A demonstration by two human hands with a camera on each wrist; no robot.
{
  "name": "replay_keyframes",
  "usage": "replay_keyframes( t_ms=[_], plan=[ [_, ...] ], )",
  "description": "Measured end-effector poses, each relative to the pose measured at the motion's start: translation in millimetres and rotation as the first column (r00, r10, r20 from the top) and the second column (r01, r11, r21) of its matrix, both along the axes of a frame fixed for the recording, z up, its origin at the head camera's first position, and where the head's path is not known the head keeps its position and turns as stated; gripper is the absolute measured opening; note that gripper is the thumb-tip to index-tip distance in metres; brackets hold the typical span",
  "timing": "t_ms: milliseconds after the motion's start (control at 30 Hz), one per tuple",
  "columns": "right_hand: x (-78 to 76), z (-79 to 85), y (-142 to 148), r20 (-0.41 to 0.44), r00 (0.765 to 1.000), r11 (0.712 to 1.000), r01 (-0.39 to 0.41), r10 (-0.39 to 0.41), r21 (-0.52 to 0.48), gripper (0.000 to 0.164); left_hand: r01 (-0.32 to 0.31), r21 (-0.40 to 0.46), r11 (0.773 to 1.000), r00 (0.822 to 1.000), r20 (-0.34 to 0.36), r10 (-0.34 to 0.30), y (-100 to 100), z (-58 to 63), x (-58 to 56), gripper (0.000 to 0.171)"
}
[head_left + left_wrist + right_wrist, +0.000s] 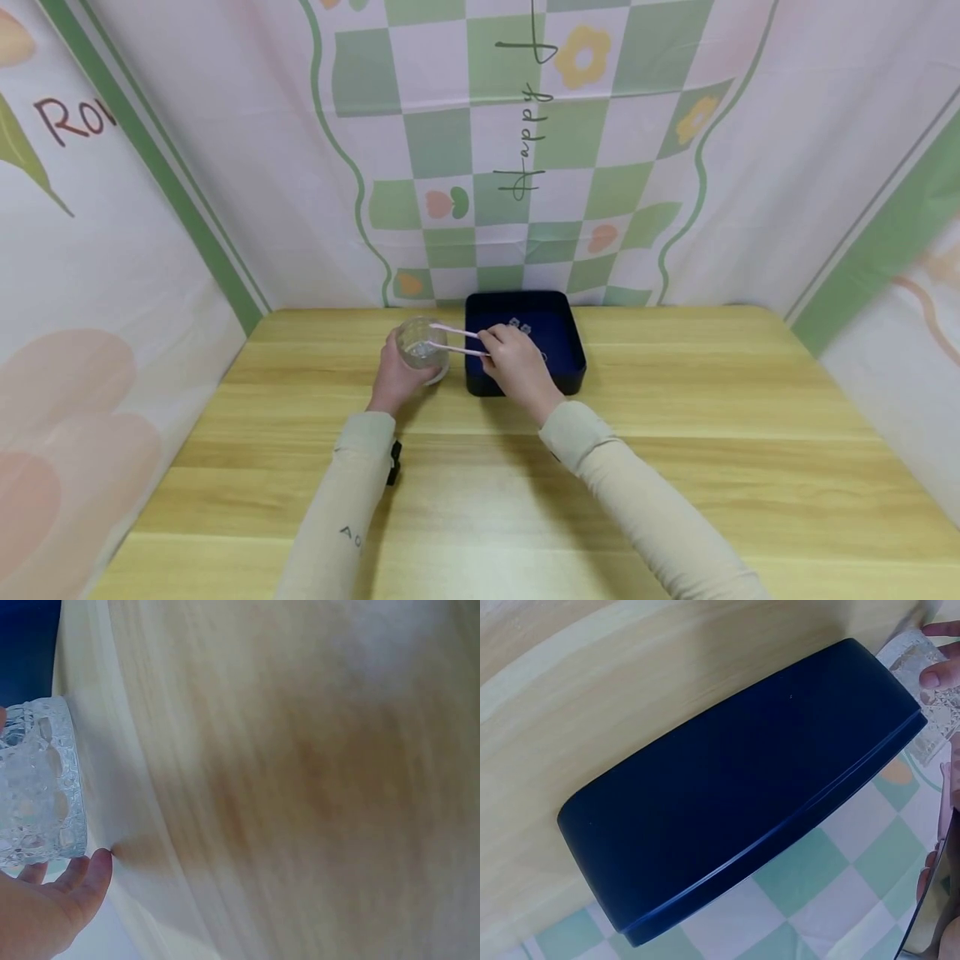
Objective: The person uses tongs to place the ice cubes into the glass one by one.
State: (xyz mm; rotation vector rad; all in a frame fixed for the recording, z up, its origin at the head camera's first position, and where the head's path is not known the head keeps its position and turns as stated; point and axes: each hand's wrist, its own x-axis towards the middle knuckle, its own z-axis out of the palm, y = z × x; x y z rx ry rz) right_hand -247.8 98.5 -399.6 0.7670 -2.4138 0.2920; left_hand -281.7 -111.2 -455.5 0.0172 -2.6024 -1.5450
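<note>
My left hand grips a clear glass cup, fingers round its far left side and thumb across the near side. Bumps pattern the cup's wall in the left wrist view. Pink tongs are pinched in my right hand, their two arms reaching left, tips at the cup's mouth. Whether the tips hold anything is too small to tell. Beneath the right hand stands a dark blue square tray, with small clear pieces inside. The hand hides part of the tray's interior.
The wooden table extends around the cup and tray. Behind its far edge hangs a checkered cloth, close to the tray's back. A small black object shows beside the left sleeve.
</note>
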Motion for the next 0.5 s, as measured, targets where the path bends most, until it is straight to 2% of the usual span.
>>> replay_keyframes(
  t_ms=[300, 500],
  plan=[
    [-0.9, 3.8, 8, -0.034, 0.999, 1.000, 0.027, -0.027, -0.009, 0.036, 0.004, -0.002, 1.000, 1.000, -0.001, -0.004, 1, 0.1, -0.1, 0.097],
    [-6.5, 7.4, 20, -0.019, 0.996, 0.995, 0.090, -0.091, -0.049, 0.035, -0.001, -0.008, 1.000, 1.000, 0.000, 0.001, 0, -0.1, 0.4, 0.098]
  ],
)
